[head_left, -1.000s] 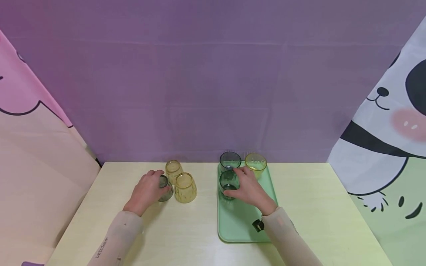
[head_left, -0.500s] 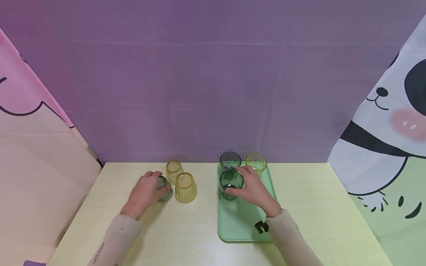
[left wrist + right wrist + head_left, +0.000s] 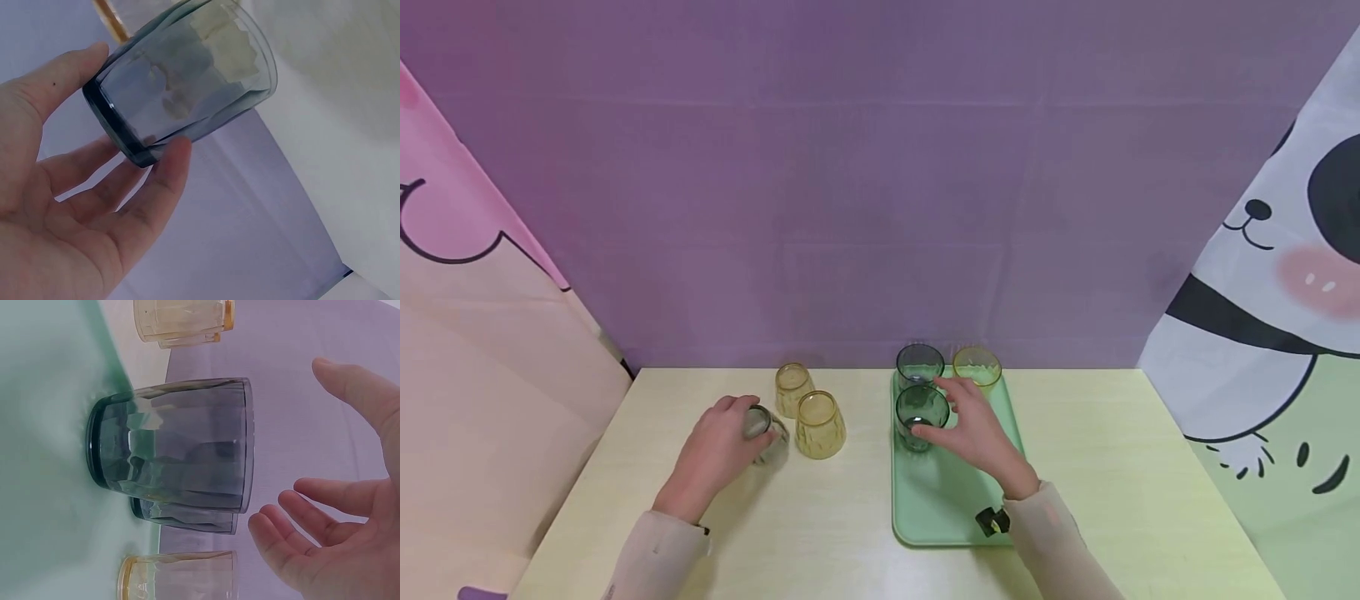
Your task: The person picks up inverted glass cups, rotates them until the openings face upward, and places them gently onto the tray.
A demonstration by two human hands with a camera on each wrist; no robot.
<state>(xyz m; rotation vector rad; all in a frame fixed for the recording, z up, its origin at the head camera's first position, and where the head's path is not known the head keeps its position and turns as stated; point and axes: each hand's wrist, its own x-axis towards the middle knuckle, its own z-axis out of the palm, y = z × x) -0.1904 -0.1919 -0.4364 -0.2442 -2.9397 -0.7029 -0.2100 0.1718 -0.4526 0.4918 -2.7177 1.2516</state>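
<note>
The left hand (image 3: 715, 450) holds a grey-tinted glass (image 3: 757, 422) between thumb and fingers, near its base end; the glass is tilted, base toward the palm in the left wrist view (image 3: 181, 81). Over the tray the right hand (image 3: 981, 433) is beside a dark green glass (image 3: 917, 404) standing mouth up; in the right wrist view a gap separates the spread fingers (image 3: 337, 494) from that glass (image 3: 175, 444). Behind it on the green tray (image 3: 940, 500) stand another dark glass (image 3: 917, 360) and a yellow glass (image 3: 985, 367), both mouth up.
Two amber glasses stand upside down on the table, one (image 3: 820, 427) right of the left hand, the other (image 3: 793, 390) farther back. A small black item (image 3: 989, 522) is near the right cuff. A purple cloth (image 3: 880, 208) hangs behind the table.
The left hand has moved slightly left and toward the near edge, and its glass has tipped. The right hand has drawn slightly right, its fingers coming away from the green glass.
</note>
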